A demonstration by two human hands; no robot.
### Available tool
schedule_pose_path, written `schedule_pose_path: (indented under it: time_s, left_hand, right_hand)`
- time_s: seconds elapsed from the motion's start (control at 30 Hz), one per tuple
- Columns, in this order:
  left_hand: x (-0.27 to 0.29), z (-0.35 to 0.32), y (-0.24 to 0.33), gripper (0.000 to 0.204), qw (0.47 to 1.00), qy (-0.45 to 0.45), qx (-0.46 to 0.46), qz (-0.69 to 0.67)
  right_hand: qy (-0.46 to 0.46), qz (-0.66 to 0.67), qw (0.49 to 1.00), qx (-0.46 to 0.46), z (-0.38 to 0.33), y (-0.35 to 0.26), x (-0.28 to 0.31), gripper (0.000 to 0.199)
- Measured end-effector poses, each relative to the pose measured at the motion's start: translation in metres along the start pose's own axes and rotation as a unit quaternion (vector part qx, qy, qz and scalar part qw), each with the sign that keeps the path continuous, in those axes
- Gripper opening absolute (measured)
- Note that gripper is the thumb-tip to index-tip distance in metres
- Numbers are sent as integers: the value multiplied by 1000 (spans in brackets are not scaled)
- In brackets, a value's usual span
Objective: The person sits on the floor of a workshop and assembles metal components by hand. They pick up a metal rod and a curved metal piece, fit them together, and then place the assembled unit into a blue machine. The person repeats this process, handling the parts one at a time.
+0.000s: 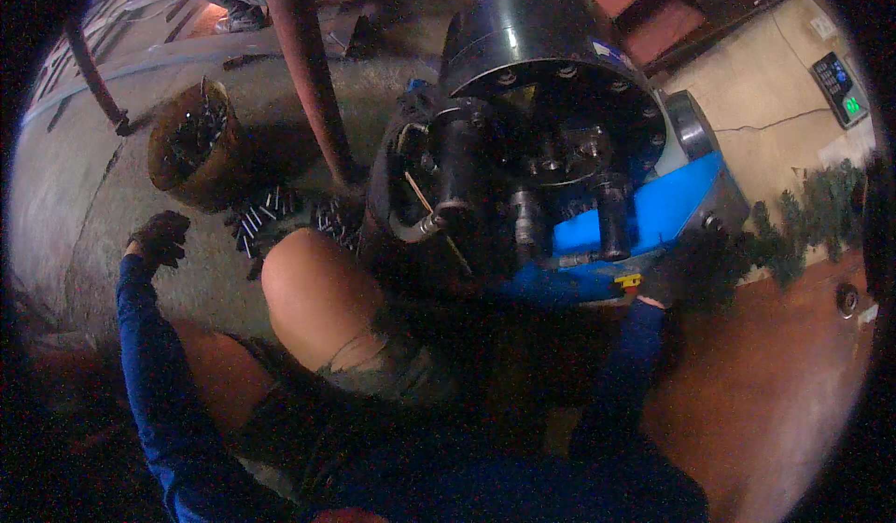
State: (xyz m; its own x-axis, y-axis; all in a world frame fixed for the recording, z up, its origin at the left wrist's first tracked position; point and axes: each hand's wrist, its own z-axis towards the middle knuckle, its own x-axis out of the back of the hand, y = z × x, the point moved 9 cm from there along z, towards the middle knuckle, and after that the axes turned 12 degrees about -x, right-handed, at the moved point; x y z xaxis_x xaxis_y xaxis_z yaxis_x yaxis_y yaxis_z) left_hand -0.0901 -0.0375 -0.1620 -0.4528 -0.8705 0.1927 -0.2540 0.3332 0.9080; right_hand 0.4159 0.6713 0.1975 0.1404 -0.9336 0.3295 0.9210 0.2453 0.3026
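Observation:
My left hand (161,238), in a dark glove, hangs over the floor at the left, its fingers loosely bent and apart with nothing visible in them. Closest to it are a rusty bucket (161,154) filled with small dark metal pieces and a pile of short metal rods (266,215) on the floor. My right hand (689,266) also looks dark-gloved and blends into shadow; its fingers are hidden. It is beside a yellow-and-red knob (629,283) on the front of a blue machine (644,210). Black cylinders (457,168) and a large round black head (532,33) make up the machine's upper part.
A reddish metal post (303,66) stands between bucket and machine. On the right is a brown tabletop (747,364) with a row of dark green upright pieces (821,206) along it. A black device with a green-lit display (840,89) lies beyond on a pale surface.

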Motion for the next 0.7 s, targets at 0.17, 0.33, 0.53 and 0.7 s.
schedule_pose_path:
  time_s: [0.17, 0.33, 0.53, 0.7]
  left_hand:
    - [15, 17, -16, 41, 997, -24, -44, 51]
    - [0, 8, -5, 37, 999, -25, -10, 44]
    - [0, 14, -7, 50, 997, -31, -22, 72]
    - [5, 6, -12, 49, 1000, -16, 11, 18]
  right_hand:
    - [58, 30, 997, 27, -12, -10, -2, 41]
    - [-63, -81, 995, -13, -3, -18, -7, 40]
    - [59, 130, 989, 29, -7, -3, 8, 42]
    - [-138, -106, 985, 7, 21, -58, 44, 46]
